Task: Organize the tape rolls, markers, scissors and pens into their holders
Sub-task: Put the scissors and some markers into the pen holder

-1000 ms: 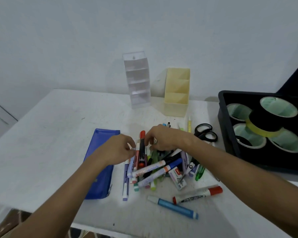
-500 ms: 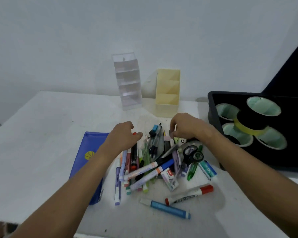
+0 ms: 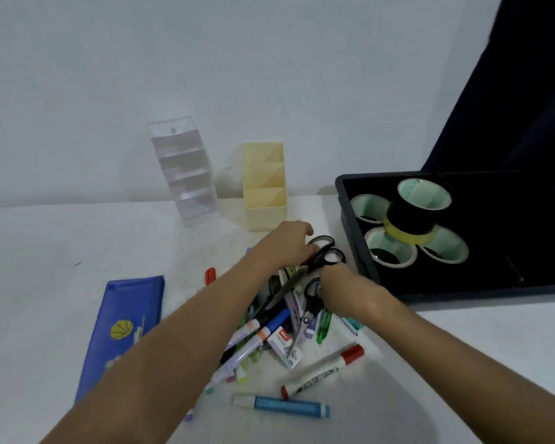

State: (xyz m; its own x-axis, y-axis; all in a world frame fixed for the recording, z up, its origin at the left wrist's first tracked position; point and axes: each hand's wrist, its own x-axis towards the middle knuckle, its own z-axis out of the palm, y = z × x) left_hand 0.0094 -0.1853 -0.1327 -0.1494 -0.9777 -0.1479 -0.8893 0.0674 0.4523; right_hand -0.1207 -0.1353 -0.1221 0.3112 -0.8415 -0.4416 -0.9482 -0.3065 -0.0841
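Blue marker [image 3: 281,405]: it lies on the table [image 3: 45,251] nearest you, well short of both hands, loose and clear of the heap.
Red-capped marker [image 3: 324,370]: just beyond the blue one, short of your right hand, also lying alone, so either is an easy single pick later.
Pile of pens and markers [image 3: 257,334]: it sits under and between your forearms, tangled, which is likely why you go for the scissors lying on top first.
Pencil case [image 3: 122,328]: flat on the table, well to the left of your left forearm.
Right hand [image 3: 343,290]: your fingers curl down onto the handle of the smaller scissors [image 3: 311,302]; whether they have closed on it I cannot tell.
Left hand [image 3: 289,245]: reached across, fingers narrowed over the large black scissors [image 3: 326,254], touching the handle loops; a firm hold is not clear.
Tray [image 3: 359,232]: just right of both hands, with the tape rolls [image 3: 410,219] already stacked inside.
Yellow holder [image 3: 263,187]: just beyond your left hand, upright and open, seemingly empty; probably the scissors' destination.
Clear holder [image 3: 183,171]: beyond and to the left of that hand, seemingly empty too.
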